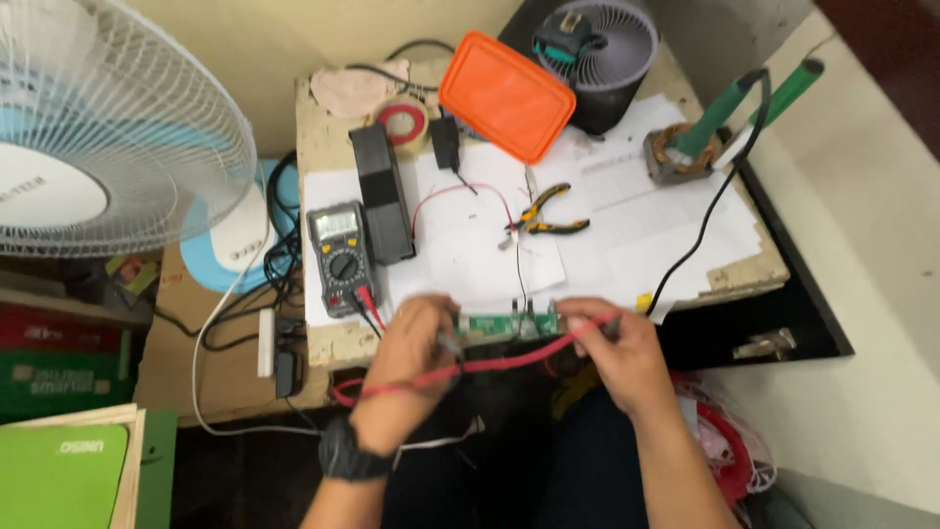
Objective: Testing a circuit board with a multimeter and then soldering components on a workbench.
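Looking down at the bench, we see our left hand [411,358] curled, its fingers pinched on a probe tip at the left end of a small green circuit board [509,323], a black watch [351,453] on the wrist. Our right hand [617,353] is likewise closed, pinching the red probe lead [490,364] against the board's right end. The board sits at the near edge of the table, held between both hands, with the red lead drooping across beneath it.

As for containers, an orange-lidded box [506,95] lies tilted at the back of the table; we cannot tell what is in it. A metal stand [676,157] on the right holds a green-handled soldering iron [729,113].

The worn tabletop [328,137] is covered with white paper sheets [646,235]. On them lie a multimeter [340,257], a black rectangular block [382,196], a roll of red tape [403,122] and yellow-handled pliers [548,216]. A small dark fan [599,54] stands at the back, and a large white fan [98,127] fills the left. Below the table sits a cardboard box [196,362] with cables across it.
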